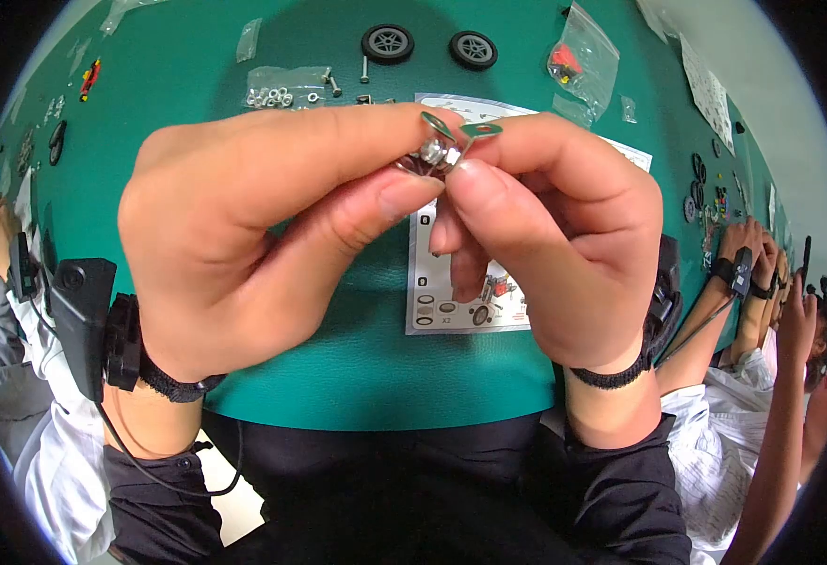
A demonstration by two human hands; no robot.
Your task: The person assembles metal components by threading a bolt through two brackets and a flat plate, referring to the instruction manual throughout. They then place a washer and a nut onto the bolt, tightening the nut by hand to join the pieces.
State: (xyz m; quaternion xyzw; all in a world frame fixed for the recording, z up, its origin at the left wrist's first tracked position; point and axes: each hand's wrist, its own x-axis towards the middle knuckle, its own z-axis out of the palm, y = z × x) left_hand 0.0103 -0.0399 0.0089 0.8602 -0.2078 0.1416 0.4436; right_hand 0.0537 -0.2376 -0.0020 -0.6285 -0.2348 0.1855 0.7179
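Note:
Both hands meet in front of me over the table, thumbs and forefingers pinched on small shiny metal parts. My left hand (244, 226) grips a small bent metal bracket (439, 125) from the left side. From the right, my right hand (569, 235) pinches a second metal bracket (481, 130), whose tab has a hole. Between the fingertips sits a silvery nut or bolt end (435, 152); the fingers partly hide how the parts join. Beneath the hands lies a printed instruction sheet (421, 306), partly covered by my right hand.
Two black wheels (388, 43) lie at the back of the green table (385, 377). Left of them, nuts in a clear bag (277, 94) lie near loose bolts. Another bag (587, 61) holds red parts. People's hands (747, 245) are at the right; another person is at the far left.

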